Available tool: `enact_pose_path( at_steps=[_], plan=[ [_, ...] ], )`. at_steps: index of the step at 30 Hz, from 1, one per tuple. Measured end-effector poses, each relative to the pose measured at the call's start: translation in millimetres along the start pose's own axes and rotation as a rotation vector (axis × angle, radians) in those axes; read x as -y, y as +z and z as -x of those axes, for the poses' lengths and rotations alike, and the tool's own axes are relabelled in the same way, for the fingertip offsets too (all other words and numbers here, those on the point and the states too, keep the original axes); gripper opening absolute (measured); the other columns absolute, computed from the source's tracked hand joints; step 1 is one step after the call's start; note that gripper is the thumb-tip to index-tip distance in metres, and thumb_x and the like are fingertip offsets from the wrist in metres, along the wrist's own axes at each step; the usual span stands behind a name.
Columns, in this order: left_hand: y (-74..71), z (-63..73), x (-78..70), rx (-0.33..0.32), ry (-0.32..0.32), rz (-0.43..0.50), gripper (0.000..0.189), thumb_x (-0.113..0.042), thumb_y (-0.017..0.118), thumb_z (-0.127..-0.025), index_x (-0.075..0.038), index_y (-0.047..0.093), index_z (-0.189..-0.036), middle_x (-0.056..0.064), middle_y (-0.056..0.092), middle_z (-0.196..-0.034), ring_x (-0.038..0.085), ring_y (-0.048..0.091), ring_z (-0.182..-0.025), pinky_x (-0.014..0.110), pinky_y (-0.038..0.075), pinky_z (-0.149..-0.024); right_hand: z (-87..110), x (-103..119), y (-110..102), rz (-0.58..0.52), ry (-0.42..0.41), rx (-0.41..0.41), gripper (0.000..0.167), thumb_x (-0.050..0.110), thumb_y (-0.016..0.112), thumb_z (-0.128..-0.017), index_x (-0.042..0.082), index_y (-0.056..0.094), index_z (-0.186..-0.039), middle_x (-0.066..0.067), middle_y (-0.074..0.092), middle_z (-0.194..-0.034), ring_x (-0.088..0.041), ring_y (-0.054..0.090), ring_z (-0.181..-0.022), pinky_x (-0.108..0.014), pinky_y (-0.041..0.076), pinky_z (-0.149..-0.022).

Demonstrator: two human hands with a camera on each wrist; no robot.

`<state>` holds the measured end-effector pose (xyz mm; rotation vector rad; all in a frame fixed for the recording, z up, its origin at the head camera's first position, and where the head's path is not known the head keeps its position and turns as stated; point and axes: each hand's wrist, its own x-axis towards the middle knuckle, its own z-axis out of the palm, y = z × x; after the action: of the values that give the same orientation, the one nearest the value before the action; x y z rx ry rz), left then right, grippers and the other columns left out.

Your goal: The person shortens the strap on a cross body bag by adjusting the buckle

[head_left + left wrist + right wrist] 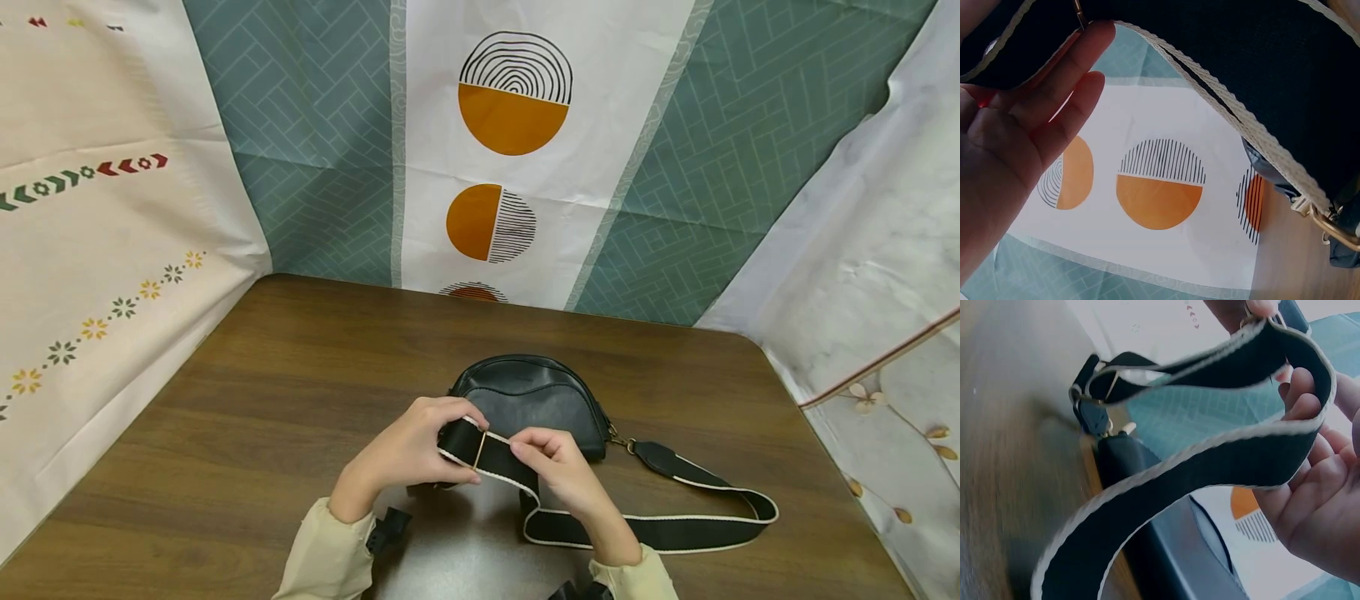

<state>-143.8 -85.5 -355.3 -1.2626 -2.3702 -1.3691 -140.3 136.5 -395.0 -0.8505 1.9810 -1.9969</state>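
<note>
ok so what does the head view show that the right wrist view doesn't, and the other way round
Only the head view: the cream sleeves and the clip joining the strap to the right end of the bag.

Only the right wrist view: a gold fitting towards the strap's other end.

Both: bag, strap, wooden table, right hand and at least part of the left hand.
</note>
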Motion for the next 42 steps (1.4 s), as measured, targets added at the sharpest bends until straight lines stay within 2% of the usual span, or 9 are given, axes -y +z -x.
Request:
enact_pose_path(
  at_steps=[5, 11, 18, 22, 25, 27, 37, 42],
  plan=[
    [-1.5, -0.3, -0.5, 0.005, -0.021, 0.011, 0.044, -0.018, 0.083, -0.061, -0.008, 0.059, -0.097, 0.0, 0.06, -0.09, 0.009, 0.053, -0.075, 0.019, 0.046, -0.06, 3.1, -3, -6, 0.012, -0.008, 0.007, 0.018, -0.001, 0.048, -0.089, -0.017, 0.056, -0.087, 0.006, 0.061, -0.077, -0.005, 0.053, -0.068, -0.02, 0.044, -0.061],
    [0.2, -1.2, -0.3, -0.001, -0.019, 0.016, 0.048, -0.014, 0.082, -0.06, -0.008, 0.057, -0.101, 0.001, 0.059, -0.093, 0.009, 0.054, -0.078, 0.021, 0.047, -0.064, 3.8, -2, -4, -0.082, -0.026, 0.027, 0.018, -0.004, 0.048, -0.089, -0.021, 0.052, -0.091, 0.002, 0.063, -0.079, -0.005, 0.055, -0.062, -0.019, 0.044, -0.049],
    [2.1, -2.6, -0.6, -0.03, -0.007, 0.034, 0.056, -0.009, 0.082, -0.06, -0.009, 0.053, -0.108, 0.001, 0.059, -0.095, 0.01, 0.055, -0.082, 0.024, 0.047, -0.069, 1.8, -2, 0, -0.157, -0.036, -0.013, 0.019, -0.004, 0.048, -0.089, -0.022, 0.049, -0.092, 0.0, 0.064, -0.079, -0.007, 0.055, -0.059, -0.019, 0.043, -0.045],
    [2.7, -2.9, -0.5, -0.042, -0.001, 0.058, 0.058, -0.009, 0.082, -0.061, -0.008, 0.052, -0.11, 0.002, 0.059, -0.096, 0.011, 0.056, -0.083, 0.024, 0.047, -0.069, 1.5, -3, 2, -0.188, -0.017, -0.037, 0.012, -0.003, 0.048, -0.089, -0.009, 0.059, -0.089, 0.0, 0.062, -0.074, -0.006, 0.051, -0.052, -0.018, 0.041, -0.043],
    [3.1, -3.3, -0.3, -0.054, 0.01, 0.07, 0.057, -0.008, 0.082, -0.061, -0.008, 0.052, -0.11, 0.002, 0.059, -0.096, 0.011, 0.056, -0.082, 0.025, 0.047, -0.069, 1.4, -3, 3, -0.202, -0.006, -0.047, 0.018, -0.003, 0.049, -0.088, 0.007, 0.064, -0.089, 0.002, 0.062, -0.073, -0.006, 0.049, -0.05, -0.017, 0.04, -0.043],
    [3.2, -3.4, -0.3, -0.06, 0.016, 0.074, 0.057, -0.008, 0.082, -0.061, -0.008, 0.053, -0.11, 0.002, 0.06, -0.096, 0.011, 0.056, -0.082, 0.025, 0.048, -0.069, 1.0, -4, 4, -0.209, -0.001, -0.05, 0.023, -0.003, 0.048, -0.088, 0.012, 0.065, -0.088, 0.003, 0.062, -0.073, -0.005, 0.049, -0.05, -0.017, 0.04, -0.043],
    [3.2, -3.5, 1.0, -0.073, -0.001, 0.057, 0.061, -0.006, 0.083, -0.058, -0.008, 0.051, -0.11, 0.003, 0.059, -0.098, 0.012, 0.056, -0.086, 0.025, 0.047, -0.07, -0.5, -5, 5, -0.237, 0.03, -0.065, 0.026, -0.003, 0.047, -0.089, 0.015, 0.065, -0.087, 0.004, 0.06, -0.07, -0.005, 0.047, -0.047, -0.017, 0.039, -0.043],
    [3.5, -3.4, 1.4, -0.069, -0.001, 0.033, 0.057, -0.007, 0.083, -0.058, -0.009, 0.053, -0.107, 0.003, 0.058, -0.097, 0.012, 0.054, -0.084, 0.025, 0.047, -0.069, -0.9, -4, 6, -0.248, 0.042, -0.055, 0.025, -0.002, 0.046, -0.089, 0.014, 0.064, -0.087, 0.004, 0.06, -0.07, -0.005, 0.047, -0.048, -0.017, 0.039, -0.044]
  ],
)
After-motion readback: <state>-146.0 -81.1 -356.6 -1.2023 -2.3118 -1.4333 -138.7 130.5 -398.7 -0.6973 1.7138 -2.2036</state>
